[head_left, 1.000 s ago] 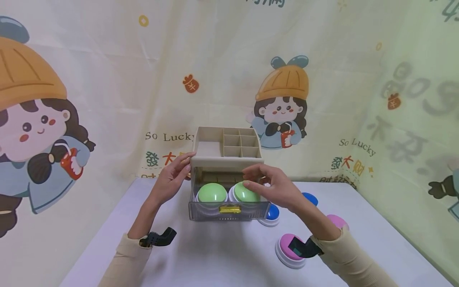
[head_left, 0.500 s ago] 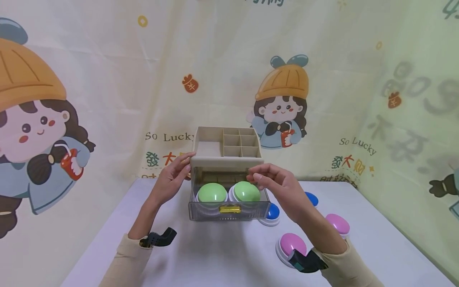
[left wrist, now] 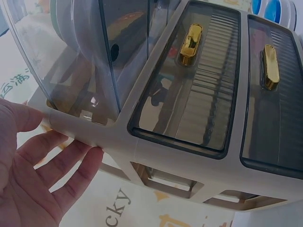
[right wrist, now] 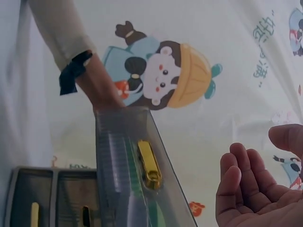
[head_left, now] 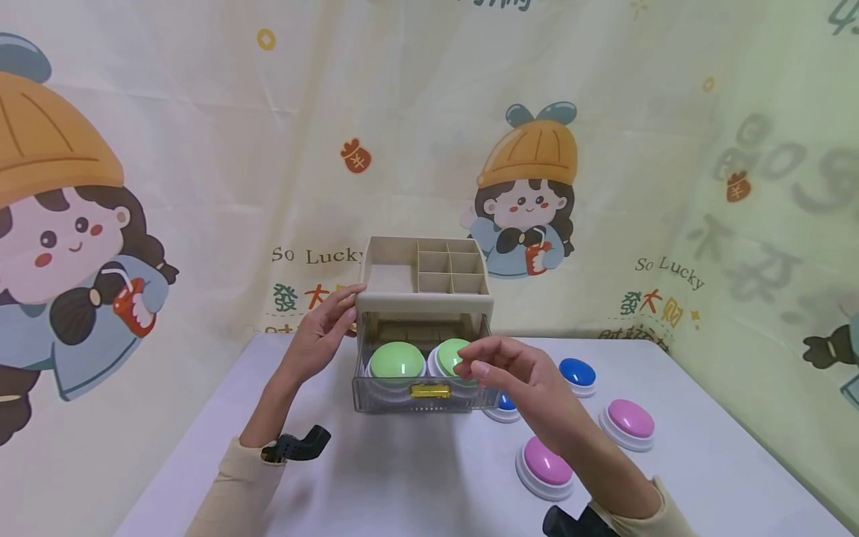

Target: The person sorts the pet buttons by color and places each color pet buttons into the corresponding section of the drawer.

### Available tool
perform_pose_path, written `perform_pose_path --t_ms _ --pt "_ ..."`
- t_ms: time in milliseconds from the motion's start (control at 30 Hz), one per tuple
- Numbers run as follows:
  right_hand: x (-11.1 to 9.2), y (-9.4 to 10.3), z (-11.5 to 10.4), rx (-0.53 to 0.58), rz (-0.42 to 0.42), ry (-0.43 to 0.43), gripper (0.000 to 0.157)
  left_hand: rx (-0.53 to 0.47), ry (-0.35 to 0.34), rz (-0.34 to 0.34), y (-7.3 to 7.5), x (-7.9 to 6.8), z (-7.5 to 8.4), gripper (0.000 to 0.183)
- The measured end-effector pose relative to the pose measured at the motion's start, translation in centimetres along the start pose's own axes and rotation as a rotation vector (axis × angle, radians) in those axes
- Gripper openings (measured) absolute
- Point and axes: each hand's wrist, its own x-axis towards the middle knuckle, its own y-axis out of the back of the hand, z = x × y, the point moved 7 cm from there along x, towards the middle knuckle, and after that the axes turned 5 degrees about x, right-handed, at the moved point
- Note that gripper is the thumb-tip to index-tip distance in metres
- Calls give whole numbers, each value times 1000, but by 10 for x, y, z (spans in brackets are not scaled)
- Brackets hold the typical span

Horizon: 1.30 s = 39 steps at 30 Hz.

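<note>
A beige desktop drawer cabinet stands in the middle of the table, its clear top drawer pulled out. Inside that drawer sit two green domed push buttons with white bases, the left button in plain sight and the right button partly covered by my right hand. My left hand rests on the cabinet's left side; in the left wrist view its thumb and fingertips touch the beige frame near the top drawer. Holding nothing, my right hand hovers before the drawer's right front corner, fingers loosely bent.
On the table to the right are a blue button, another blue button half hidden behind my right hand, and two pink buttons, one farther off and one nearer. A printed cloth hangs behind.
My right hand has come off the right green button, drawn back and then lowered in front of the drawer's right corner. The left hand and the cabinet have stayed put.
</note>
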Motion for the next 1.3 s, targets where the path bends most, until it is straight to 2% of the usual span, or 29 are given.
perform_pose_path --t_ms 200,467,767,1000,1133,1300 --pt "-9 -13 3 25 -77 -30 29 7 1 3 0 0 0 44" --pt "-16 -26 10 51 -152 -8 28 14 2 3 0 0 1 45" --pt "-18 -37 29 103 -192 -106 31 21 7 10 0 -1 1 44" --pt "-18 -47 44 166 -237 -120 31 14 4 5 -1 0 1 44" --pt "-17 -55 55 248 -262 -184 33 15 7 8 0 0 1 44" --pt "-14 -62 71 391 -255 -316 37 17 12 12 0 -1 0 44"
